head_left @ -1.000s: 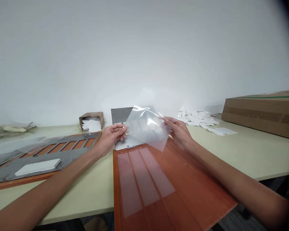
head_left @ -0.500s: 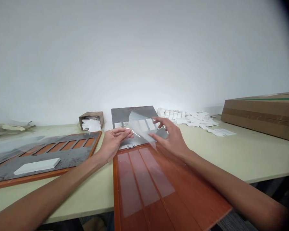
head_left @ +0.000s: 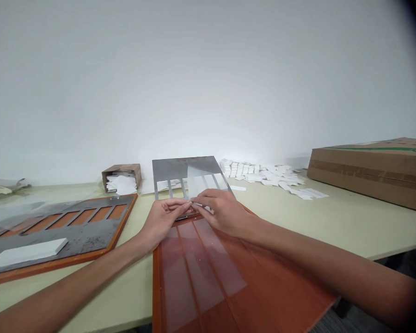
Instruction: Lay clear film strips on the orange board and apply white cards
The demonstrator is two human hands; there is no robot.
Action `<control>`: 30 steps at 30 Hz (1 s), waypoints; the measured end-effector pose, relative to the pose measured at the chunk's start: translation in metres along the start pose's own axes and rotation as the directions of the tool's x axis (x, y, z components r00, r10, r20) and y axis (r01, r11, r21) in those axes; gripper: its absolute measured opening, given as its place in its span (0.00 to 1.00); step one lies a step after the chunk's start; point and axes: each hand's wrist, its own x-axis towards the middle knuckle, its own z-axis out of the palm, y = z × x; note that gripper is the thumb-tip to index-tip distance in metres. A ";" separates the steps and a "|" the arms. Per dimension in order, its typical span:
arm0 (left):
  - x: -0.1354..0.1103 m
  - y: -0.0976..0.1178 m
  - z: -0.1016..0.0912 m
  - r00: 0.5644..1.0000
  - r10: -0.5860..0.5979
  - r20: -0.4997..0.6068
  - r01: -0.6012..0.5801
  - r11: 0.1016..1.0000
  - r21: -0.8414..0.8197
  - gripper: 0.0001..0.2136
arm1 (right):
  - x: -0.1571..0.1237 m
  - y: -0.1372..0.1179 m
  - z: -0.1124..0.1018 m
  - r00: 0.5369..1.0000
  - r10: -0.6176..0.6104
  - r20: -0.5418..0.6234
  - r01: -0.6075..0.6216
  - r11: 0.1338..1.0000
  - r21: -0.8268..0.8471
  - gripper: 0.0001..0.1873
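Observation:
My left hand (head_left: 164,217) and my right hand (head_left: 219,210) meet fingertip to fingertip at the far end of an orange board (head_left: 263,282). Both pinch the near edge of a clear film sheet (head_left: 204,181). The film lies flat over a grey metal plate with slots (head_left: 180,167), which is hinged to the board's far edge and rests on the table. Three clear strips (head_left: 201,268) lie side by side along the board, just below my hands.
To the left lies a second orange board with a grey slotted plate (head_left: 72,229) and a white block (head_left: 24,252) on it. A small cardboard box (head_left: 121,173) of white paper, a scatter of white pieces (head_left: 270,175) and a large cardboard box (head_left: 374,171) stand along the back.
The film was held up in the air between both hands. It has come down flat onto the grey plate, and my hands have closed together at its near edge.

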 end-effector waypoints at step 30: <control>-0.001 -0.009 -0.002 0.990 0.067 0.120 -0.067 0.998 -0.002 0.15 | -0.004 0.012 0.042 0.967 -0.233 -0.104 0.173 0.899 -0.403 0.14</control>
